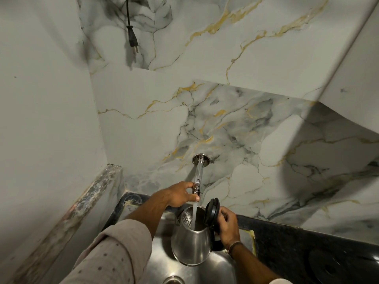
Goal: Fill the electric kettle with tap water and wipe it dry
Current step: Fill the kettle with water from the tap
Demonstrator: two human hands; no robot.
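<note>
A steel electric kettle (pixel 191 241) is held over the steel sink (pixel 160 261), its black lid (pixel 212 212) flipped open. My right hand (pixel 228 228) grips the kettle's black handle on the right side. A chrome tap (pixel 198 177) sticks out of the marble wall, and a stream of water (pixel 193 215) falls from it into the kettle's mouth. My left hand (pixel 180 194) is closed around the tap's handle near the spout end, just above the kettle.
A black power plug (pixel 132 41) on its cord hangs against the wall at the upper left. The black kettle base (pixel 332 267) sits on the dark counter (pixel 287 238) at the right. A marble ledge (pixel 96 193) borders the sink's left side. The drain (pixel 173 280) shows at the bottom.
</note>
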